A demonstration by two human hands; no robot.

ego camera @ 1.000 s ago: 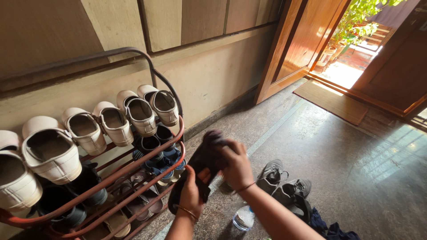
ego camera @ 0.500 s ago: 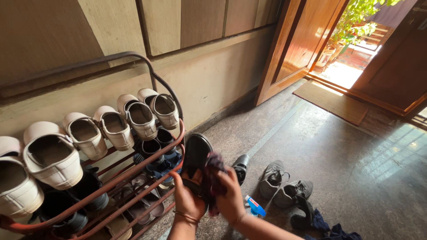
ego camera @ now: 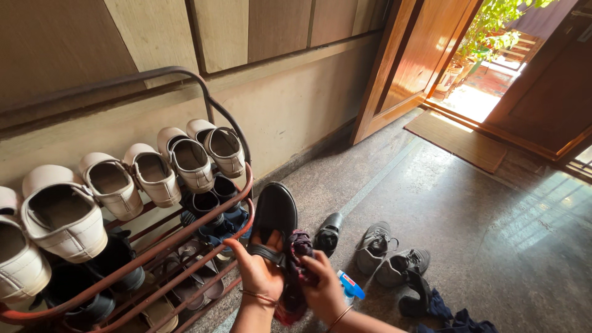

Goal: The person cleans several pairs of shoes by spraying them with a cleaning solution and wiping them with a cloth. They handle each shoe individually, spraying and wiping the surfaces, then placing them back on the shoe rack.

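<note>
On your far left stands the rack (ego camera: pixel 185 237), its red rails loaded: pale shoes (ego camera: pixel 185 161) lined toe-up along the top tier, dark shoes and sandals tucked into the tiers under them. Right beside the rack's end, your left hand (ego camera: pixel 259 274) is up from below, fingers wrapped around the heel end of a black shoe (ego camera: pixel 275 213), holding it tilted with the toe pointing away from you, close to the top rail. Next over, your right hand (ego camera: pixel 324 290) is bunched tight on a dark reddish cloth (ego camera: pixel 296 277), and that cloth is pressed against the shoe's near side, between your two hands. Just past your right wrist, a spray bottle (ego camera: pixel 350 287) with a blue and white head shows on the floor (ego camera: pixel 468 209), mostly hidden by the hand. Beyond it a second black shoe (ego camera: pixel 328 232) lies on the floor, near the one you hold. Farther right sit two grey sneakers (ego camera: pixel 388 256) side by side, then dark blue cloth (ego camera: pixel 456 317) heaped at the bottom edge. Up at the top right there's a mat (ego camera: pixel 459 140) lying before the open wooden door (ego camera: pixel 419 55), sunlight beyond it.
</note>
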